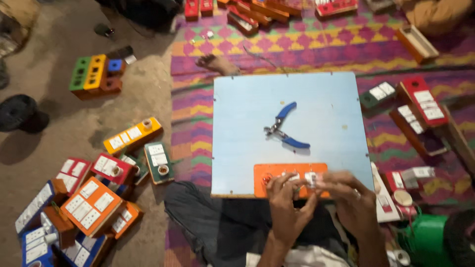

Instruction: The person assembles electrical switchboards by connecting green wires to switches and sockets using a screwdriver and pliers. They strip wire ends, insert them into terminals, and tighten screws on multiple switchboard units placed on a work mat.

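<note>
Low in the frame, just right of centre, an orange switch plate point(291, 179) lies at the near edge of a pale blue board point(289, 123). Both hands meet over its lower edge. Left hand point(288, 207) has its fingers curled, touching the plate's white switches. Right hand point(352, 200), blurred, pinches a small white part point(311, 179) against the plate. Blue pliers point(286, 127) lie mid-board, well above the hands. Finished switch boxes point(91, 205) are piled at lower left.
</note>
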